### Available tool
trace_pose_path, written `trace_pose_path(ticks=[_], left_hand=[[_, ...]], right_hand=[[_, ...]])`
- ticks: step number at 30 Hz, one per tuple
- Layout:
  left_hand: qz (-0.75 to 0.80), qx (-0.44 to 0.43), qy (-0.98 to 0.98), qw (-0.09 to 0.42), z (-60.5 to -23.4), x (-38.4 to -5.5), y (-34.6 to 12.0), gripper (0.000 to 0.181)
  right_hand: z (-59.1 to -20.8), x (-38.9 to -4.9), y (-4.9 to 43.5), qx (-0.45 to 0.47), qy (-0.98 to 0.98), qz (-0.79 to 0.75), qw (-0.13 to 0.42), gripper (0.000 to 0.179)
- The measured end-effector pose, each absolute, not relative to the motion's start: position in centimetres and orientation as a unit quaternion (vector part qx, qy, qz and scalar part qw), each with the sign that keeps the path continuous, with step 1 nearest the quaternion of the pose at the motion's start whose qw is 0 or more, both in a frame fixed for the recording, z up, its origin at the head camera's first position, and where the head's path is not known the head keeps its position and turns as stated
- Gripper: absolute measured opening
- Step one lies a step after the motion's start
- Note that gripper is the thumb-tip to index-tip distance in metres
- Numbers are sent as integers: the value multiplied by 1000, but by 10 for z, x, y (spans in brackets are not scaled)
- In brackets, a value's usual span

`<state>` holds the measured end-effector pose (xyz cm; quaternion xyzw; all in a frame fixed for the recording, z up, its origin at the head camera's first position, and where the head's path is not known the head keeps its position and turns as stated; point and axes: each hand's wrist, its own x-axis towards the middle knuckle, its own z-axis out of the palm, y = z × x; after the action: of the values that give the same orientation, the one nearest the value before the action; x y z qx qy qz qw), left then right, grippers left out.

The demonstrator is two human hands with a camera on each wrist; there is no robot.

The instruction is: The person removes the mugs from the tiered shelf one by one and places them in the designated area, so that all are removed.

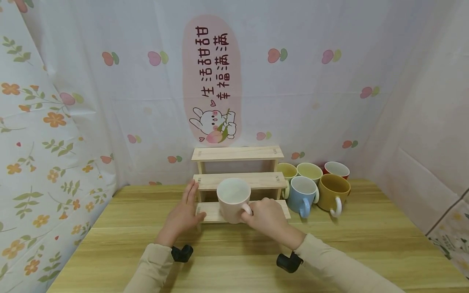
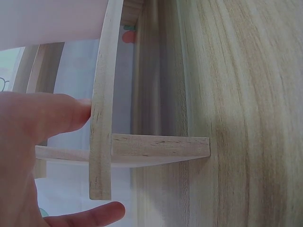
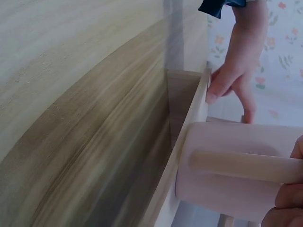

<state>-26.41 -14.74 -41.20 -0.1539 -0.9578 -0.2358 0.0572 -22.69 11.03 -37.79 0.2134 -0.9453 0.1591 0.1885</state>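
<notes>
A pale pink mug (image 1: 230, 207) stands upright at the lowest step of a three-tier wooden rack (image 1: 238, 153). My right hand (image 1: 266, 217) grips its handle, which points right. In the right wrist view the mug's base (image 3: 182, 170) is right at the lowest board (image 3: 199, 101). My left hand (image 1: 180, 221) is at the rack's left end, fingers straight and reaching toward the middle step. Seen from the left wrist, the thumb (image 2: 71, 113) touches the top face of a board (image 2: 101, 142), and another finger lies just past its end.
Right of the rack several mugs stand close together: a blue mug (image 1: 302, 193), a mustard mug (image 1: 332, 193), a red mug with a white inside (image 1: 338, 169) and yellow-green mugs (image 1: 309, 171). A patterned cloth (image 1: 146, 101) hangs behind the wooden table (image 1: 234, 264).
</notes>
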Motion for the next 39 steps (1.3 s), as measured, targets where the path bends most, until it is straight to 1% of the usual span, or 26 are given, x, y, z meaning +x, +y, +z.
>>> trace_pose_path(ticks=[5,15,21,30,36,39], left_hand=[[-232,-153,-959,55,-413,-264,-149,96],[-228,-154,-960,54,-413,-266,-149,96],[-228,-157,-959,58,-414,-266,-149,96],[-236,-154,-958,51,-414,-265,-147,96],[-242,-155,-957,47,-414,-265,-148,95],[-243,-155,-956,47,-414,-265,-147,94]], right_hand=[[-379,-228,112,216,-942,163,197,41],[-385,-228,123,229,-930,148,247,42],[-386,-225,134,227,-926,163,253,41],[-389,-215,154,190,-925,202,259,42],[-394,-214,169,208,-903,212,310,43],[-395,-213,176,211,-897,220,320,43]])
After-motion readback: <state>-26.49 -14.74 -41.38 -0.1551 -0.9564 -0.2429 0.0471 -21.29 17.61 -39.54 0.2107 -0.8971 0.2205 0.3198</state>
